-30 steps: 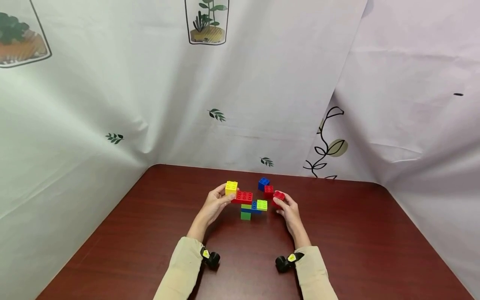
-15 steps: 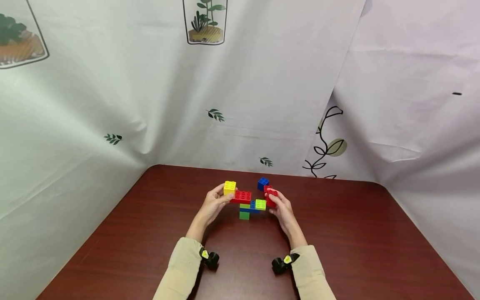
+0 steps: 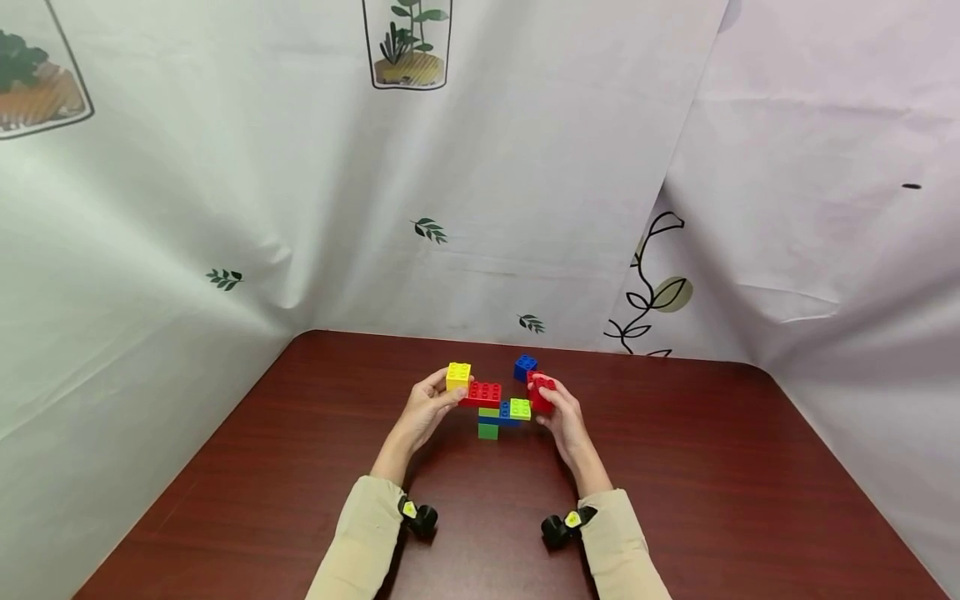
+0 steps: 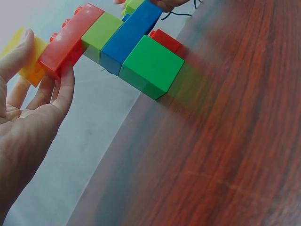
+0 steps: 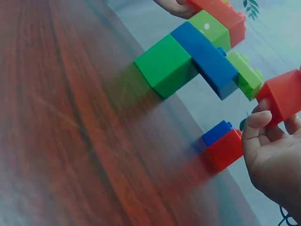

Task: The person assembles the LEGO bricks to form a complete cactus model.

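Observation:
A toy brick structure stands on the table. Its green block [image 3: 488, 432] is at the bottom, under a long blue brick [image 4: 131, 37]. On the blue brick sit a lime brick [image 4: 101, 37] and a lime-yellow brick [image 3: 521, 408]. A long red brick [image 3: 483, 394] lies on top, and a yellow block [image 3: 458, 376] is on its left end. My left hand [image 3: 427, 410] grips the yellow block and the red brick's end between thumb and fingers. My right hand [image 3: 566, 425] pinches a red block [image 5: 284, 96] right at the lime-yellow brick's outer end.
Behind the structure, a loose blue block [image 3: 525, 367] and another red block [image 5: 225, 149] rest on the brown table [image 3: 712, 483]. White printed fabric [image 3: 525, 167] hangs along the table's back and left edges.
My right hand has moved left with the red block, bringing it from apart to beside the lime-yellow brick. My left hand keeps its hold on the structure.

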Tool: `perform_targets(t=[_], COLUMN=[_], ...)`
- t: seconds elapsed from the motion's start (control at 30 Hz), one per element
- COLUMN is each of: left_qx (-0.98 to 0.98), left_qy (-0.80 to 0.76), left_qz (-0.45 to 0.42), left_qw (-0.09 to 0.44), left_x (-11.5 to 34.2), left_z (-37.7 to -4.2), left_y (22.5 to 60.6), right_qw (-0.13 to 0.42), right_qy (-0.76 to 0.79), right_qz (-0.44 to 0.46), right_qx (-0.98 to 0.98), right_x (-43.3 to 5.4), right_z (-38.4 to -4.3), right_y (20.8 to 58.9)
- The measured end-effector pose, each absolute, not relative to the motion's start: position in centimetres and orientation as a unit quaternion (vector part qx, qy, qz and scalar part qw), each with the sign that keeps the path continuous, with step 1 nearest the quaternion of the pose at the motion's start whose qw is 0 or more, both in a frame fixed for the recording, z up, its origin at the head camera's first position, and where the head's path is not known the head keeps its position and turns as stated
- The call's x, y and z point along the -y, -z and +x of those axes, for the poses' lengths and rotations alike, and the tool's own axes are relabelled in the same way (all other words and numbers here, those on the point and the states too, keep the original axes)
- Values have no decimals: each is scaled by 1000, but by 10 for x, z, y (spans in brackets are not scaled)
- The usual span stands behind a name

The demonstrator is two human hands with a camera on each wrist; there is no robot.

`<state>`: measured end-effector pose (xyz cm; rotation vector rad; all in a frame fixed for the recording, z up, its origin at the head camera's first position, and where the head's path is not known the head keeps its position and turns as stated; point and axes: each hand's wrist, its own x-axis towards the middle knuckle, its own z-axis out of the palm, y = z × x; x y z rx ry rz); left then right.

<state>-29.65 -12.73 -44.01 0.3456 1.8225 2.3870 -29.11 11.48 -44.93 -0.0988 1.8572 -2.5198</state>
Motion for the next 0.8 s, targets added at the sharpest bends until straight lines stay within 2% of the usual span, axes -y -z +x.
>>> perform_targets(t=[0.8], left_qx=[-598], left_qy=[-790], left_qz=[125], left_qw=[55], left_x=[127], left_z=[-296], left_y=[440], right_qw=[7], right_qy=[781], right_qz=[-32], right_qx=[-624], right_x=[-108], right_z=[-292], right_y=[450])
